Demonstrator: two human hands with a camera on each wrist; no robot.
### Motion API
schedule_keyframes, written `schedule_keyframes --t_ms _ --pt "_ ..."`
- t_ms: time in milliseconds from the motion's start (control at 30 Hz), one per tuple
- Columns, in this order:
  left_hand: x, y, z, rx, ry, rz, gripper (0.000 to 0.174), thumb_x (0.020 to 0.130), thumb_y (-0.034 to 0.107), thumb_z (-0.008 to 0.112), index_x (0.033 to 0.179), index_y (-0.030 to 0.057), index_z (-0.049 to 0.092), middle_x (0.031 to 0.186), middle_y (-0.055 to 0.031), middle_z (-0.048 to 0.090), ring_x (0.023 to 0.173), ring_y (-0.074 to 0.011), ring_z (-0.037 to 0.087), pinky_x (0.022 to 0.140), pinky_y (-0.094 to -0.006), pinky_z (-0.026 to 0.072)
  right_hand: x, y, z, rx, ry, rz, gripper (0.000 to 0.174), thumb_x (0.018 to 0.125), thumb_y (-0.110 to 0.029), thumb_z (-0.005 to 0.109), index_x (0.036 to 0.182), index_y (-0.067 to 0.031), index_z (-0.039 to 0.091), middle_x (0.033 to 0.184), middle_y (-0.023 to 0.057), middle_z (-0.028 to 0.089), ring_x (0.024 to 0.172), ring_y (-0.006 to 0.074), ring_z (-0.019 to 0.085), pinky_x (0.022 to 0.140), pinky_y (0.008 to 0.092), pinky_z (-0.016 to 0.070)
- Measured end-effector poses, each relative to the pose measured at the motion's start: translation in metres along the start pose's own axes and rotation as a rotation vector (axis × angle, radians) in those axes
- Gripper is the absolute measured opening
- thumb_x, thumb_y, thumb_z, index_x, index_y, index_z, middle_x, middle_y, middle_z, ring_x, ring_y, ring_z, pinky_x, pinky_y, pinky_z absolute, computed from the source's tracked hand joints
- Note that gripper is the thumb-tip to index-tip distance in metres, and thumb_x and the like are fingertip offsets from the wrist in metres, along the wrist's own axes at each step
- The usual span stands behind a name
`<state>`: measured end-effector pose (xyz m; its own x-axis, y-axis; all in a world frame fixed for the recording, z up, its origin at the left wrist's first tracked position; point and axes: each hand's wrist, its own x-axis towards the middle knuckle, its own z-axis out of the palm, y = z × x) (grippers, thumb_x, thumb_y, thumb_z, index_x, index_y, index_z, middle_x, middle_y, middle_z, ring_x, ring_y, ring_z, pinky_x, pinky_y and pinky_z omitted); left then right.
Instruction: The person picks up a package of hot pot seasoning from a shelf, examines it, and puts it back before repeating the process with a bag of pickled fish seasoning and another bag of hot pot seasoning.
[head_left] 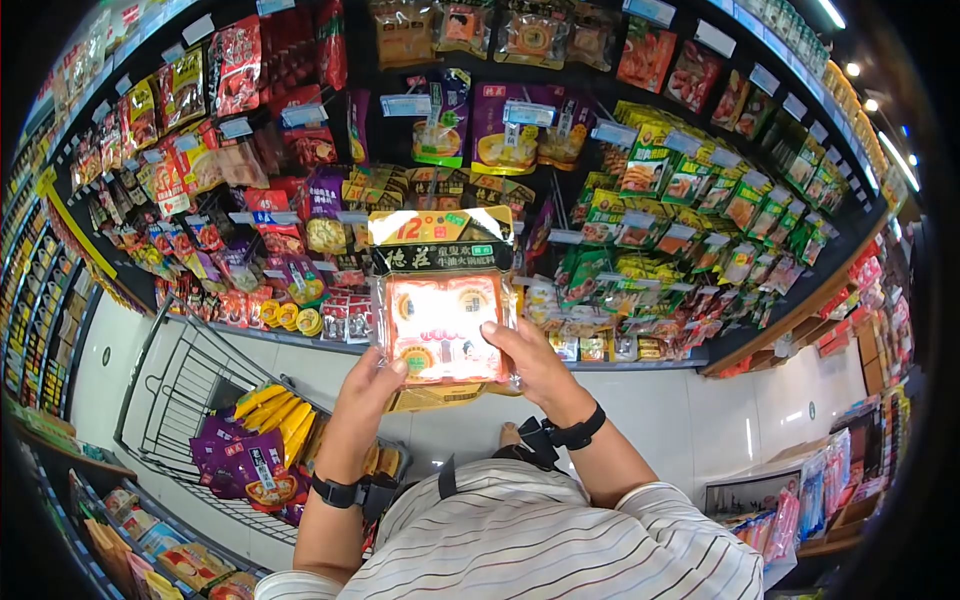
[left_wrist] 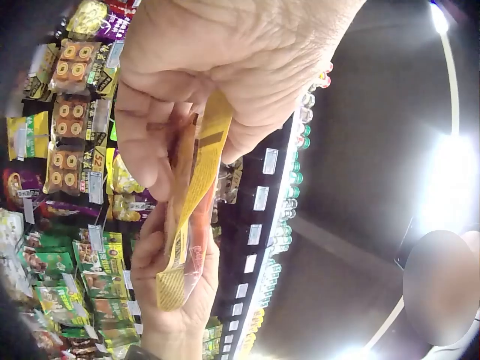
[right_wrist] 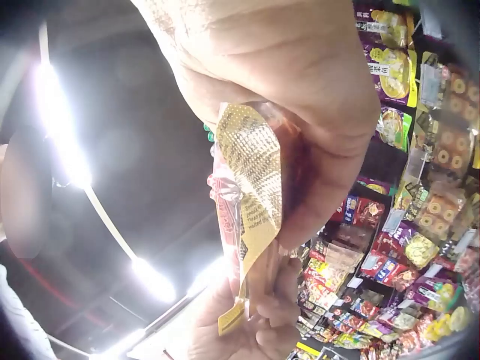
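A clear-fronted packet of hot pot base (head_left: 440, 345) with a black and gold header is held upright in front of the shirt, facing up at the head camera. Glare whitens its middle. My left hand (head_left: 368, 392) grips its lower left corner, thumb on the front. On the opposite side my right hand (head_left: 535, 362) holds the lower right edge, thumb lying over the front. In the left wrist view the packet's gold edge (left_wrist: 201, 176) runs between the palm and fingers of the left hand (left_wrist: 232, 60). The right wrist view shows the right hand (right_wrist: 292, 67) curled behind the gold back (right_wrist: 251, 150).
A tall shelf with hanging seasoning packets (head_left: 650, 160) curves ahead. At the lower left stands a wire shopping cart (head_left: 175, 390) carrying purple packets (head_left: 255, 470) and yellow packets (head_left: 275, 415). Pale floor tiles (head_left: 650, 410) lie below, and a display rack (head_left: 790, 500) is at right.
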<state>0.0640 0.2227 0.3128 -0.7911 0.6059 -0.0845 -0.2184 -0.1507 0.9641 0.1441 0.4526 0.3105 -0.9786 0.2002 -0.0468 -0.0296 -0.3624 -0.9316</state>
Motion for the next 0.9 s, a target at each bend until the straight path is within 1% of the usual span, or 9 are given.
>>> schedule_keyframes --t_ms 100,200,400,433,533,700,800,833,900 --pt "0.001 0.000 0.001 -0.017 -0.028 -0.031 0.048 0.100 0.027 0.062 0.135 -0.0040 0.053 0.121 -0.0074 0.066 0.110 -0.0121 0.061 0.097 -0.0270 0.0452 -0.001 -0.001 -0.006 -0.040 0.020 0.063 0.033 0.102 -0.026 0.060 0.123 -0.0010 0.061 0.107 -0.0001 0.064 0.093 0.0075 0.058 0.082 0.0281 0.0485" --pt "0.001 0.001 0.004 0.018 -0.010 -0.009 0.048 0.100 0.027 0.062 0.135 -0.0038 0.053 0.121 -0.0074 0.066 0.110 -0.0124 0.061 0.097 -0.0274 0.0451 0.001 0.006 -0.008 -0.023 0.056 0.034 0.033 0.102 -0.025 0.059 0.123 -0.0010 0.061 0.105 -0.0010 0.063 0.091 0.0075 0.057 0.079 0.0276 0.0479" --pt "0.005 0.010 0.012 0.016 -0.009 0.018 0.046 0.100 0.027 0.061 0.135 -0.0025 0.054 0.124 -0.0079 0.065 0.110 -0.0130 0.060 0.099 -0.0276 0.0441 0.004 0.001 -0.011 0.023 0.035 0.032 0.037 0.102 -0.025 0.061 0.129 -0.0002 0.058 0.113 0.0016 0.065 0.102 0.0090 0.060 0.090 0.0295 0.0507" --pt "0.008 0.014 0.013 0.037 -0.022 0.038 0.047 0.100 0.024 0.062 0.136 -0.0028 0.053 0.127 -0.0088 0.063 0.112 -0.0142 0.060 0.101 -0.0288 0.0438 0.003 -0.004 -0.011 0.042 0.039 0.024 0.043 0.101 -0.024 0.061 0.135 0.0006 0.054 0.120 0.0036 0.064 0.108 0.0103 0.060 0.096 0.0301 0.0500" --pt "0.022 0.022 0.016 0.024 -0.086 0.058 0.045 0.099 0.021 0.062 0.135 -0.0033 0.054 0.128 -0.0092 0.063 0.116 -0.0156 0.059 0.103 -0.0311 0.0433 0.000 -0.033 -0.001 0.040 0.033 -0.103 0.047 0.102 -0.024 0.061 0.141 0.0003 0.051 0.124 0.0043 0.062 0.110 0.0108 0.060 0.096 0.0294 0.0495" --pt "0.038 0.037 0.043 0.024 -0.140 0.201 0.047 0.097 0.016 0.062 0.138 -0.0032 0.049 0.131 -0.0113 0.061 0.117 -0.0178 0.060 0.102 -0.0320 0.0459 -0.009 -0.064 -0.018 -0.046 0.005 -0.160 0.053 0.102 -0.027 0.062 0.146 -0.0018 0.047 0.124 0.0023 0.061 0.107 0.0079 0.057 0.090 0.0254 0.0483" --pt "0.041 0.041 0.059 0.000 -0.169 0.193 0.043 0.098 0.016 0.063 0.135 -0.0006 0.050 0.128 -0.0106 0.062 0.116 -0.0158 0.059 0.100 -0.0319 0.0462 -0.017 -0.074 -0.029 -0.061 -0.018 -0.154 0.056 0.102 -0.029 0.062 0.148 -0.0021 0.045 0.125 0.0020 0.061 0.108 0.0072 0.056 0.090 0.0251 0.0476" --pt "0.042 0.041 0.068 -0.023 -0.158 0.208 0.042 0.098 0.015 0.062 0.135 -0.0011 0.049 0.128 -0.0113 0.062 0.116 -0.0162 0.059 0.100 -0.0317 0.0463 -0.019 -0.076 -0.032 -0.026 -0.035 -0.202 0.057 0.102 -0.030 0.061 0.150 -0.0022 0.044 0.132 0.0035 0.059 0.115 0.0092 0.055 0.097 0.0268 0.0462" --pt "0.044 0.041 0.084 0.002 -0.159 0.244 0.042 0.099 0.014 0.062 0.135 -0.0018 0.049 0.127 -0.0114 0.062 0.115 -0.0164 0.060 0.100 -0.0315 0.0463 -0.016 -0.070 -0.048 -0.005 -0.052 -0.251 0.058 0.103 -0.030 0.061 0.151 -0.0022 0.042 0.135 0.0044 0.057 0.119 0.0104 0.053 0.101 0.0282 0.0443"
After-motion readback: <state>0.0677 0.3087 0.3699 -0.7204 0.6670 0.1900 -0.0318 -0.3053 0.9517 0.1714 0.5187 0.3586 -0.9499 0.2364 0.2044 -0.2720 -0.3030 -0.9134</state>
